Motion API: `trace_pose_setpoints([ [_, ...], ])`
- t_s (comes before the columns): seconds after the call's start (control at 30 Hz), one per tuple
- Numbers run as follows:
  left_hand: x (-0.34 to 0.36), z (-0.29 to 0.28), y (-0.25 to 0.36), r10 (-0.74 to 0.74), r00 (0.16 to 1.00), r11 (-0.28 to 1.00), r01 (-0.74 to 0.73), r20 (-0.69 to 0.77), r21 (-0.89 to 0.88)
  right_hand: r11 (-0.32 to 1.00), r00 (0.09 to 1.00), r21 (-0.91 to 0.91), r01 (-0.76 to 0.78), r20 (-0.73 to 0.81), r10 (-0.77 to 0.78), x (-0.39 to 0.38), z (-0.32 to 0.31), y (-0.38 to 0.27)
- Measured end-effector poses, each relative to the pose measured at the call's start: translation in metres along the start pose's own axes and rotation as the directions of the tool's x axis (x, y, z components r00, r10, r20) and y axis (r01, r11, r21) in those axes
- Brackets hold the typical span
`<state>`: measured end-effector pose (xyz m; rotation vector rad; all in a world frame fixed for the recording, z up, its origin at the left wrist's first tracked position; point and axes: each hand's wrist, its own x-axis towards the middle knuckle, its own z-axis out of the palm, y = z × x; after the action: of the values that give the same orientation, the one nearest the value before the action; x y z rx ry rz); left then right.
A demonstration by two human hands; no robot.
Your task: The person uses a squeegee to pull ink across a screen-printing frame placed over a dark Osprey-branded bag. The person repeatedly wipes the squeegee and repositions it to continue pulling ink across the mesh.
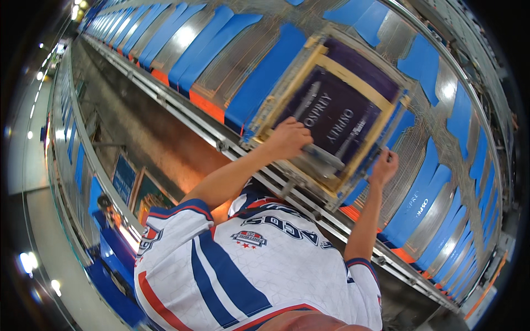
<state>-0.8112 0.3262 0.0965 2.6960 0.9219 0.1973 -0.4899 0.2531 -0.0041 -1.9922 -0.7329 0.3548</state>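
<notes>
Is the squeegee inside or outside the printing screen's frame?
Inside: the left hand grips the squeegee within the yellow border of the printing screen.

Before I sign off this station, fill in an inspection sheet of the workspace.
Surface: long table with a metal rail along its near side; rows of blue pieces lie on it.
Job's things: a rectangular frame with a dark panel bearing white lettering is over the table; a bar-shaped tool, blurred, is across its near part.
Clutter: two framed panels beside the aisle, left of the person.
Hands: left hand closed on the bar-shaped tool; right hand curled at the frame's right edge, grip unclear.
Cables: nothing seen clearly.
Surroundings: second long table across the aisle; bright lights at far left.
</notes>
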Motion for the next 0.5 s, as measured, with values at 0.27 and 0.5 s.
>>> trace_pose_setpoints([
  [0.27,-0.071,-0.096,-0.151,0.087,0.994,0.996,-0.085,-0.065,0.029,0.997,0.995,0.016,-0.075,0.063,0.074,-0.063,0.155,-0.102],
  [0.5,-0.110,-0.089,-0.183,0.189,0.981,0.981,-0.186,0.042,-0.063,0.964,0.953,-0.019,-0.264,0.147,0.264,-0.072,0.160,-0.123],
])
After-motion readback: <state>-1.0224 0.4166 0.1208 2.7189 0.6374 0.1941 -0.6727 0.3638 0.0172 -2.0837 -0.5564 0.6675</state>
